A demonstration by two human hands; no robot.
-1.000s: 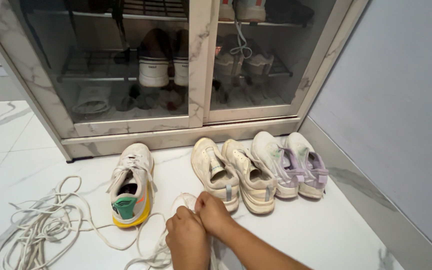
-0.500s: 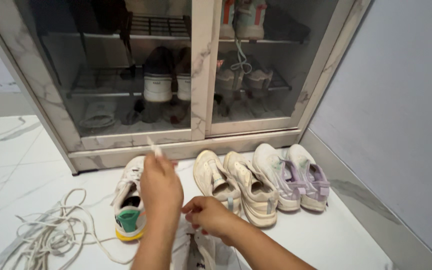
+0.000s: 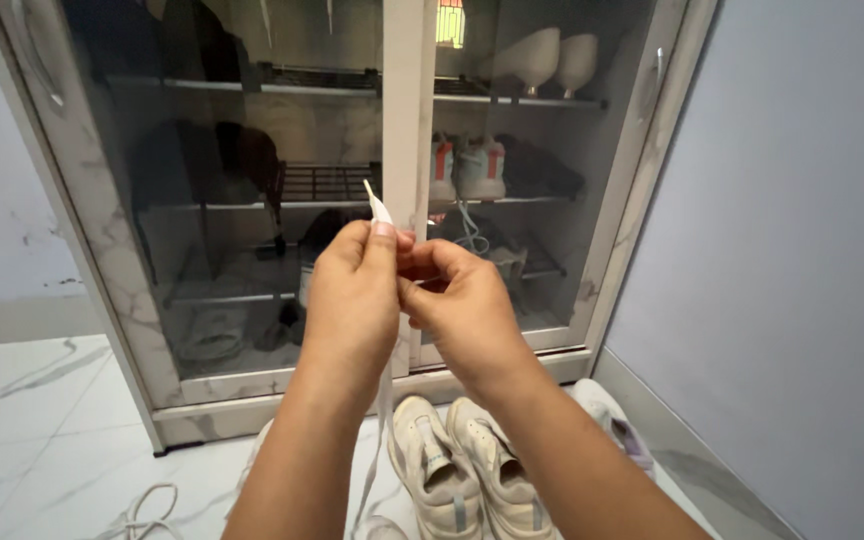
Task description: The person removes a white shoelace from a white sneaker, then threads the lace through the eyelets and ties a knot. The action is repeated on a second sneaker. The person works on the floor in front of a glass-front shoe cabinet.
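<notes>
head view: both hands are raised before the shoe cabinet [image 3: 102,240]. the left hand [image 3: 352,290] pinches a white shoelace [image 3: 376,207] near its tip; the right hand [image 3: 462,305] pinches it just beside. the lace hangs toward the beige shoes [image 3: 467,470]. likely readying the tip; threading needs a steady pinch.

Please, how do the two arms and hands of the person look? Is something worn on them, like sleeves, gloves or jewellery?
Both arms are bare as far as the picture shows: no sleeves reach into view. The left hand and the right hand wear no gloves. No ring, watch or bracelet shows on the fingers or wrists. The visible fingernails look short and unpainted.
</notes>
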